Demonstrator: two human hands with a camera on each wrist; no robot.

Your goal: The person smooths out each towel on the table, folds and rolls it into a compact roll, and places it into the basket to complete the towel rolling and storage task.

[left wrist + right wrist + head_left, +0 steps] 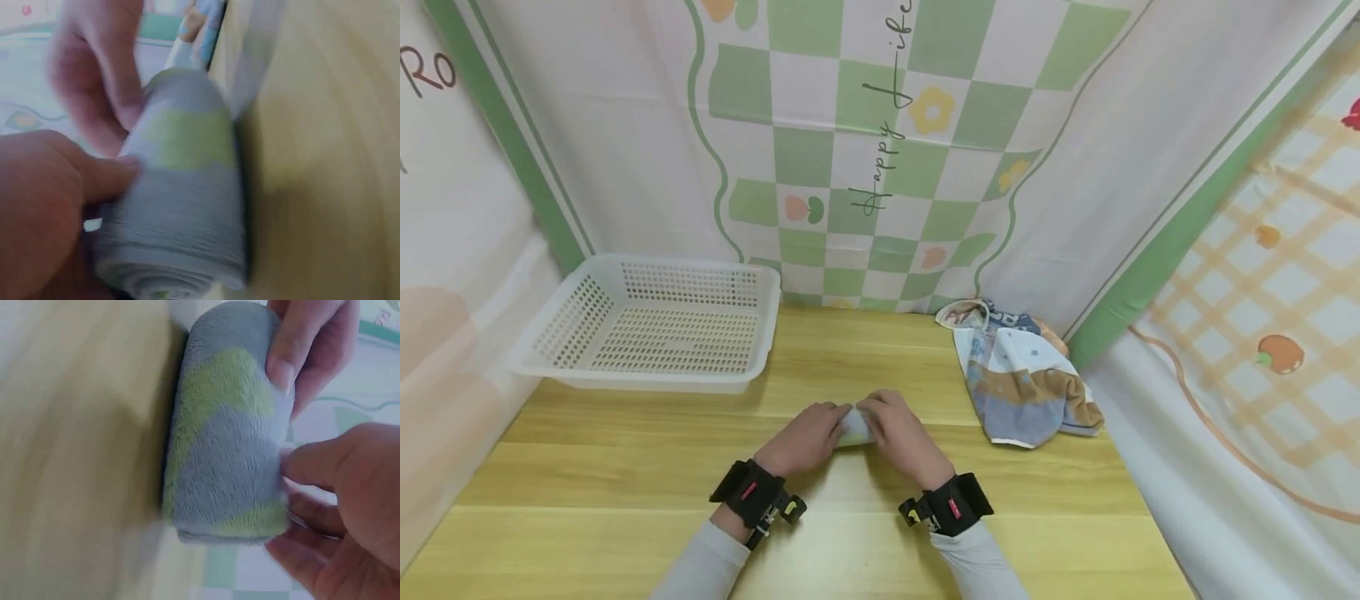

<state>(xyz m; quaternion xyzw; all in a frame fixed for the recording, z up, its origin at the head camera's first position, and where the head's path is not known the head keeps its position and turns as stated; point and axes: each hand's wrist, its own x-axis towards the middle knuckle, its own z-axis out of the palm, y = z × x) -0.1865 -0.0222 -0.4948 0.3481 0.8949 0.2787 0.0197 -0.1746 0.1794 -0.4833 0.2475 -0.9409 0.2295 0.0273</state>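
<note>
A small grey towel with yellow-green patches, wound into a tight roll (pixel 853 427), lies on the table between both hands. My left hand (pixel 801 437) holds its left end, and my right hand (pixel 904 433) holds the right end. Spiral layers show at the near end of the roll (pixel 181 187) in the left wrist view, with the left thumb pressing its side. From the right wrist, the towel's fuzzy surface (pixel 225 450) fills the middle; the right hand (pixel 359 506) has thumb and fingertips around its edge. The fingertips behind the roll are partly hidden.
A white perforated plastic basket (pixel 651 383) stands at the back left of the wooden table (pixel 587 467). Crumpled towels in blue, white and brown (pixel 1030 383) lie in a heap at the back right. Printed cloth (pixel 880 167) hangs behind the table and at its sides.
</note>
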